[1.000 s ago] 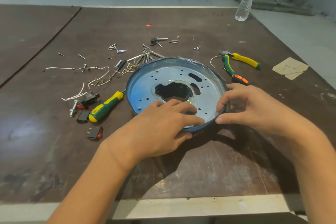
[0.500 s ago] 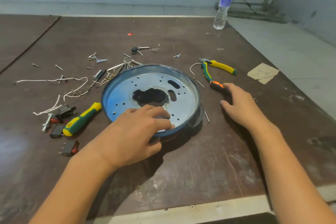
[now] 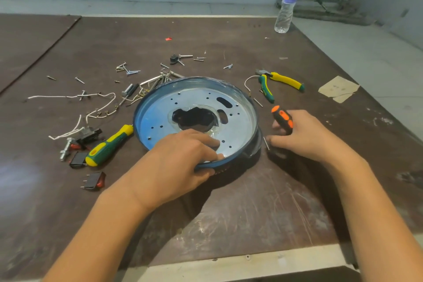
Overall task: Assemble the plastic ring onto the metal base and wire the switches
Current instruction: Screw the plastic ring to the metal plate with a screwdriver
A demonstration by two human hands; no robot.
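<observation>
A second ago both my hands were on the near rim of the metal base. Since then my right hand has gone out to the right of the base and taken up the orange-and-black screwdriver. My fingers curl round its lower part, so the stubby handle stands up out of them and the shaft is hidden. My left hand has stayed put, fingers bent over the base's near rim, holding it down on the counter.

I take this to mean the fitting by hand is over and fastening comes next. The plastic ring does not look centred, though: it shows from under the base only at the near right.

The base is a shallow round pan of thin bright metal with a blue rim. It is punched with small holes and two oval slots, and has a ragged opening in the middle. The ring is dark and seems ribbed along its near edge. The screwdriver handle is hard black with orange grip inserts.

Left of the base lie a green-and-yellow screwdriver, black switches with red rockers, and limp white wires. Beyond the base lie loose steel screws.
</observation>
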